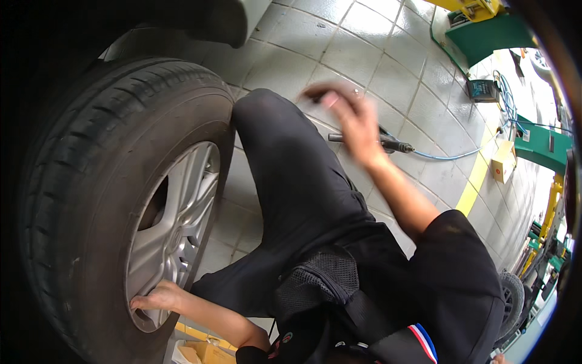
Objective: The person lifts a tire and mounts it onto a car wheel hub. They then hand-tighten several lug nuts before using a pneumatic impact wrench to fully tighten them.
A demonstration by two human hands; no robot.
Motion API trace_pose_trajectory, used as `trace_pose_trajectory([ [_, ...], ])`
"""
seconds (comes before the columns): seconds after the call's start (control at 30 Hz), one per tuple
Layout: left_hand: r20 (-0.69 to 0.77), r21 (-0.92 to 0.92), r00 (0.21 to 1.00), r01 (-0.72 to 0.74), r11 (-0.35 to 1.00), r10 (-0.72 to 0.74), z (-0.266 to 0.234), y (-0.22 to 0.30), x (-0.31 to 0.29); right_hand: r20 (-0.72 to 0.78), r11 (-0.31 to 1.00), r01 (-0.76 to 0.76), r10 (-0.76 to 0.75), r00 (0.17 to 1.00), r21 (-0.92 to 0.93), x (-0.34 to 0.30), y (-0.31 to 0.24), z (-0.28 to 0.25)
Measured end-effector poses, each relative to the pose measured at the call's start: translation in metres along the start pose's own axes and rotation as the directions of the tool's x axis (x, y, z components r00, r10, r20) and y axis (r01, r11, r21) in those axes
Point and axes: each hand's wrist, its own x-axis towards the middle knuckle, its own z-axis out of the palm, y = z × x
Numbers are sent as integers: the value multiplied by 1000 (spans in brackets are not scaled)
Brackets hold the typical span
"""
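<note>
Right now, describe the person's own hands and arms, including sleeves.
Both the left hand and the blurred right hand look gloveless. Short black sleeves leave the forearms bare, and a red, white and blue stripe marks the black top.

Car workshop, large wheel (130, 206), green lift base (491, 39), blue hose (454, 158), tiled floor (297, 33)

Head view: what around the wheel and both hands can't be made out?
All in the head view:
- Right hand: motion blur obscures the fingers and whatever they may hold.
- Tool with blue hose: partly covered by the right hand.
- Left hand: some fingers hidden by hand and wheel.
- Carton: cut off by the lower edge.
</note>
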Motion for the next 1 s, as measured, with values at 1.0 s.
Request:
trace_pose_trajectory([
  [1.0,666,-100,746,117,988,-21,24,60,-63,735,583,-544,-145,662,604,-43,-36,104],
])
